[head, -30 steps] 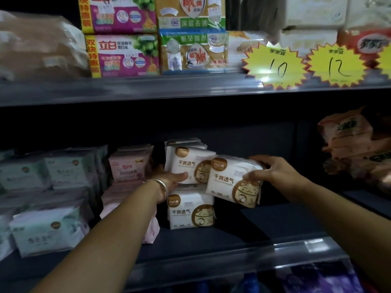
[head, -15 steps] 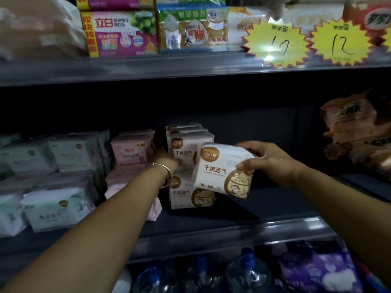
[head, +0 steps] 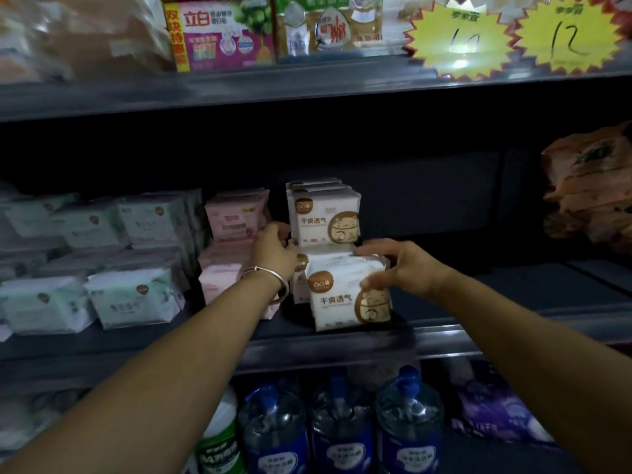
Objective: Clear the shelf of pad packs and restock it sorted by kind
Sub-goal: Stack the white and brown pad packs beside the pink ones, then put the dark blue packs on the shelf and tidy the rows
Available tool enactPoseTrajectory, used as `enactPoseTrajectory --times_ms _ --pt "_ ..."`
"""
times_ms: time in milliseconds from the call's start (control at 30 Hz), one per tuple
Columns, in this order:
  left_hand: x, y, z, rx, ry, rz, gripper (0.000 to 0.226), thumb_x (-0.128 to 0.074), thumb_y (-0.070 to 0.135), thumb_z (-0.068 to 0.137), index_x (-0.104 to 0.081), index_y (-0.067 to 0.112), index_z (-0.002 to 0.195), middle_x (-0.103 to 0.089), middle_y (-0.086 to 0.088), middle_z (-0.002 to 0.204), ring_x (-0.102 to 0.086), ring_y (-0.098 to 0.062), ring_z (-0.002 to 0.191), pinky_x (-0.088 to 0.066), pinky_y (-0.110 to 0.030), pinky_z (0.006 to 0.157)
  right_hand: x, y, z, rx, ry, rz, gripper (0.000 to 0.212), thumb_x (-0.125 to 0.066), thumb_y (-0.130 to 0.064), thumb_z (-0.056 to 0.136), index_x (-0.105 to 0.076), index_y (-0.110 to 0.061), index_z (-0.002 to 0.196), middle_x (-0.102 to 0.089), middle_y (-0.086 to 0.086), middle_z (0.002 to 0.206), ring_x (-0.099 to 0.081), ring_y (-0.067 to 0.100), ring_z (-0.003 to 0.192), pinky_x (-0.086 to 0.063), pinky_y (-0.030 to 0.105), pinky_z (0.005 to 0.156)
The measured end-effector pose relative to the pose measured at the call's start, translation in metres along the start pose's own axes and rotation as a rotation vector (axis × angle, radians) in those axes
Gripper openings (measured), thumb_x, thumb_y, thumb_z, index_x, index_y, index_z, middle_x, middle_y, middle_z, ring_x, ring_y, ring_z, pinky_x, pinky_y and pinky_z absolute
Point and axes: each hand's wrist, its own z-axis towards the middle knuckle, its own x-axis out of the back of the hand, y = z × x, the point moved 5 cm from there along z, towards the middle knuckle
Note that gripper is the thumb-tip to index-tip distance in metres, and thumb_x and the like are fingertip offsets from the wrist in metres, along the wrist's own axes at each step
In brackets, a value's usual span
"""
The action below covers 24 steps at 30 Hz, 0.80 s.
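Honestly, restocking looks well along: green, pink and white stacks sit sorted on the shelf (head: 342,340). Right hand (head: 407,268) grips a white pad pack (head: 342,299) at the front; left hand (head: 273,251) steadies the white stack (head: 325,217), grip unclear.

On the shelf (head: 342,347), a front pack (head: 345,297) stands near the front edge. Directly behind it is a stack (head: 325,217) of like packs, two tiers high. Left of the front pack, just beside the stack, lie the next packs (head: 229,220), also stacked, and further left a wider group of packs (head: 133,295) reaching the frame's edge. The left hand (head: 273,251) is between stack and next packs; the right hand (head: 403,265) holds the front pack's top right. Bottles (head: 342,425) stand below, price tags (head: 451,35) above right.
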Motion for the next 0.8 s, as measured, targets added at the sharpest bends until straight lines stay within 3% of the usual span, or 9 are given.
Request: enactPoseTrajectory --times_ms 100,233,300,433,600,667,800 --pt "0.000 -0.004 -0.025 -0.023 0.018 -0.014 0.030 -0.052 -0.001 0.087 -0.055 0.005 0.116 -0.050 -0.012 0.126 -0.052 -0.017 0.098 -0.040 -0.020 0.086 -0.003 0.011 0.003 0.042 0.091 -0.055 0.071 -0.077 -0.003 0.073 -0.049 -0.019 0.136 -0.029 -0.002 0.151 -0.042 0.023 0.132 -0.045 0.031 0.098" --pt "0.009 -0.005 -0.067 -0.115 0.131 0.094 0.029 -0.053 0.000 0.085 -0.056 0.003 0.114 -0.048 -0.016 0.122 -0.047 -0.028 0.113 -0.035 -0.028 0.096 -0.001 0.027 -0.013 0.040 0.223 -0.128 0.088 -0.081 -0.017 0.072 -0.034 -0.021 0.146 -0.040 0.003 0.147 -0.042 0.020 0.131 -0.042 0.040 0.106" --pt "0.010 -0.005 -0.089 -0.137 0.137 0.112 0.028 -0.053 0.000 0.085 -0.055 0.001 0.113 -0.048 -0.018 0.119 -0.047 -0.031 0.112 -0.036 -0.031 0.097 0.000 0.029 -0.032 0.061 0.312 -0.165 0.081 -0.079 -0.021 0.075 -0.036 -0.017 0.144 -0.043 0.004 0.144 -0.043 0.020 0.130 -0.041 0.040 0.107" --pt "-0.006 -0.010 -0.140 -0.143 0.023 0.150 0.032 -0.056 -0.002 0.081 -0.053 0.003 0.113 -0.047 -0.015 0.118 -0.050 -0.030 0.109 -0.041 -0.040 0.100 0.000 0.034 -0.088 0.168 0.427 -0.264 0.053 -0.074 -0.019 0.080 -0.054 -0.011 0.128 -0.059 0.009 0.120 -0.057 0.017 0.104 -0.049 0.029 0.091" --pt "-0.070 -0.021 -0.226 -0.180 -0.204 0.187 0.034 -0.061 0.000 0.077 -0.056 0.003 0.110 -0.050 -0.016 0.114 -0.052 -0.033 0.106 -0.044 -0.047 0.094 0.003 0.101 -0.166 0.114 0.315 -0.422 0.043 -0.074 -0.017 0.080 -0.060 -0.008 0.119 -0.059 0.002 0.103 -0.054 0.011 0.086 -0.040 0.010 0.069" --pt "-0.102 -0.025 -0.260 -0.197 -0.308 0.230 0.035 -0.062 0.002 0.076 -0.056 0.005 0.110 -0.051 -0.014 0.113 -0.053 -0.033 0.106 -0.044 -0.047 0.093 0.010 0.136 -0.196 0.032 0.254 -0.474 0.045 -0.075 -0.018 0.079 -0.060 -0.008 0.120 -0.057 0.001 0.100 -0.053 0.013 0.085 -0.040 0.015 0.071" --pt "-0.161 -0.027 -0.317 -0.150 -0.490 0.257 0.037 -0.064 0.008 0.081 -0.052 0.007 0.116 -0.048 -0.011 0.119 -0.048 -0.029 0.113 -0.041 -0.042 0.096 0.029 0.196 -0.246 -0.127 0.147 -0.524 0.052 -0.074 -0.020 0.080 -0.055 -0.006 0.126 -0.058 0.012 0.120 -0.056 0.021 0.102 -0.043 0.025 0.084"
